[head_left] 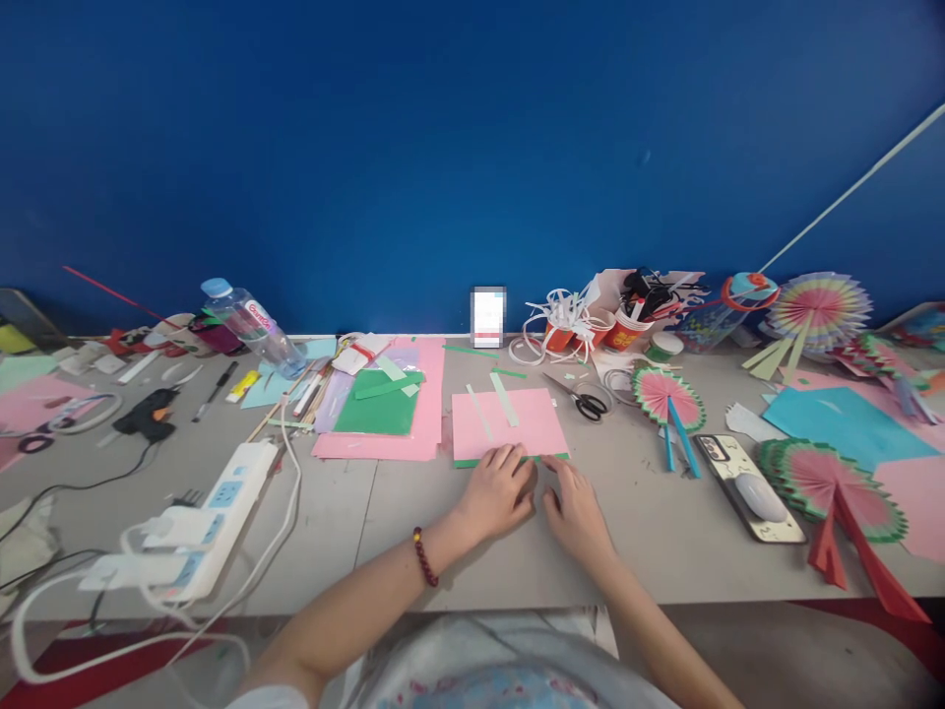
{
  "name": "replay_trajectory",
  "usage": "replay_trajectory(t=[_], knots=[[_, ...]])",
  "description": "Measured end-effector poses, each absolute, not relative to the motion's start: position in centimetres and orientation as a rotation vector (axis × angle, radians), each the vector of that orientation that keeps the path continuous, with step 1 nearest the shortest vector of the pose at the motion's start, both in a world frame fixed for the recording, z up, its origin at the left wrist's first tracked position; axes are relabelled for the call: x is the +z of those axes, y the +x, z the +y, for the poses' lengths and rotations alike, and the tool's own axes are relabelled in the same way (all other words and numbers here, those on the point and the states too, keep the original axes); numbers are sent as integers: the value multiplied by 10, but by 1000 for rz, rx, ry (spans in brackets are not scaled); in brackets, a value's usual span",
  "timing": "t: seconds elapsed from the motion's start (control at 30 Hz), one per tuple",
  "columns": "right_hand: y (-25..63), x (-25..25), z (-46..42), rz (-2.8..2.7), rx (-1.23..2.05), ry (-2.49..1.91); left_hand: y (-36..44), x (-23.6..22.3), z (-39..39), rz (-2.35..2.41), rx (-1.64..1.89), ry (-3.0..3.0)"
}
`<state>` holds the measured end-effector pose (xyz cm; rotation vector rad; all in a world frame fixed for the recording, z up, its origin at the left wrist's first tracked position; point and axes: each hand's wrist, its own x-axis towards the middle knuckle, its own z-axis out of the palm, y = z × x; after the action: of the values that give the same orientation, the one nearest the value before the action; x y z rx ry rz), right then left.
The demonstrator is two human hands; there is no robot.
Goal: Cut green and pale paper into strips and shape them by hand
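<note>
We are working over the pink sheet (pixel 537 421), which is lying on the table (pixel 403 502) directly in front of us, its near edge carrying a green strip (pixel 466 463). Our left hand (pixel 500 487) is resting palm down at that edge, fingers slightly spread and reaching onto the paper; we are judging this to be steadying it against sliding. Our right hand (pixel 577 507) is sitting just beside it, index finger extending to the strip, thumb standing apart and the other fingers curling; it appears to be pinching nothing, and is probably holding the edge flat. How hard either hand is pressing, we are unable to tell. Two pale strips (pixel 504 398) (pixel 479 411) are lying loose on the sheet, beyond the fingers, presumably so that the near edge is remaining accessible. Open scissors (pixel 591 406) are lying near its far right corner, probably for easy reach by the right hand. To the left, a green stack (pixel 375 416) is resting on larger pink paper (pixel 430 423), apparently grouping the stock to one side. Cups (pixel 626 335) (pixel 557 338) are standing at the back by the wall (pixel 413 167), seemingly containing long, tangling items. At the right, a mouse (pixel 760 497) is resting on a phone (pixel 791 530), beside a paper fan (pixel 808 473).
</note>
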<state>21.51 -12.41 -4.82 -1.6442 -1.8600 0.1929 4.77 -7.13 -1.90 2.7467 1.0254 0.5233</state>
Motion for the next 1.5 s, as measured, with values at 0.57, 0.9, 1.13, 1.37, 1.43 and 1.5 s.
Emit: replay_trajectory(t=[0.57,0.9,1.13,1.37,1.43,1.5], knots=[[239,25,45,-2073,486,-1724,42,-22,-75,1000,527,2819],[188,10,123,-2095,374,-1924,41,-28,-71,997,559,2772],[176,3,140,-2147,214,-2069,41,-27,-71,991,560,2767],[174,6,132,-2185,134,-2051,41,-27,-70,990,559,2766],[173,9,128,-2168,135,-2037,40,-27,-70,986,553,2763],[174,12,122,-2136,144,-2015,40,-26,-70,983,546,2754]])
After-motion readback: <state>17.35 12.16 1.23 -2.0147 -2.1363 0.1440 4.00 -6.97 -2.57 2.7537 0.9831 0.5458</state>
